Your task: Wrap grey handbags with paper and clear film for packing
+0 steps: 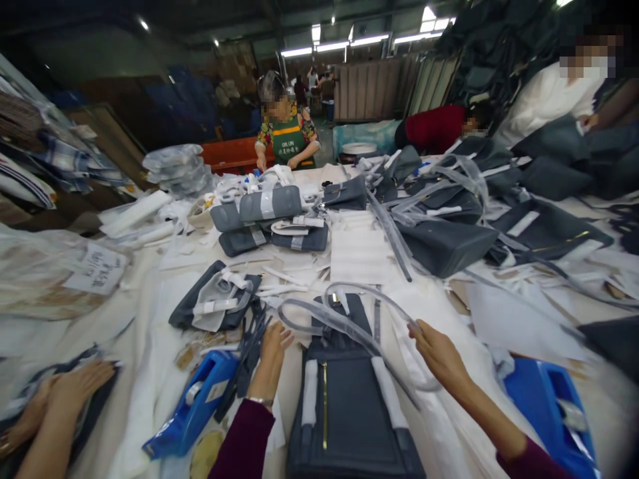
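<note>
A dark navy backpack with a gold zipper and white-wrapped side straps lies directly before me. My right hand pinches a long strap in clear wrapping, which loops over the bag's top. Left of the bag, my left hand is raised with its fingers apart, holding nothing, close to the strap's loop. A bundle of thin dark straps lies just beyond its wrist. Beside my left forearm rests a blue tape dispenser.
Another blue tape dispenser stands at right. A co-worker's hands press on dark material at lower left. Wrapped navy pieces, a smaller bag and more bags cover the table. A person in a green apron works opposite.
</note>
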